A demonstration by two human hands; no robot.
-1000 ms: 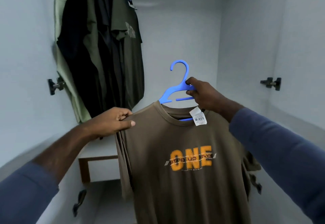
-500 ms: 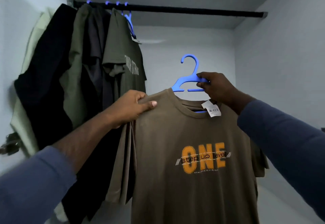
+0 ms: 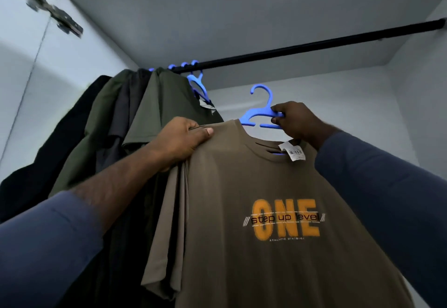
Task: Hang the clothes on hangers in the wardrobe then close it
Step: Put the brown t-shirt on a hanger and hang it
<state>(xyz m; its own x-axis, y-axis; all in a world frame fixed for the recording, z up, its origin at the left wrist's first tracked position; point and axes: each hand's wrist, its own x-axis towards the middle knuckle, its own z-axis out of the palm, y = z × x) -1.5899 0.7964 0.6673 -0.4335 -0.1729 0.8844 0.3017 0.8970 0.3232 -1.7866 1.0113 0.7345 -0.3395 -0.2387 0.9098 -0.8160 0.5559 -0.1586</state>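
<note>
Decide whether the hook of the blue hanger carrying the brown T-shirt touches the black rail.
Apart. The head view shows a clear gap between the blue hanger's hook and the black rail above it.

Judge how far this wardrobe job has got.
Done: dark shirts hang on the rail. In hand: brown T-shirt on a blue hanger, right hand gripping the hanger, left hand pinching its shoulder. Left: hooking it on the rail, closing the wardrobe.
</note>
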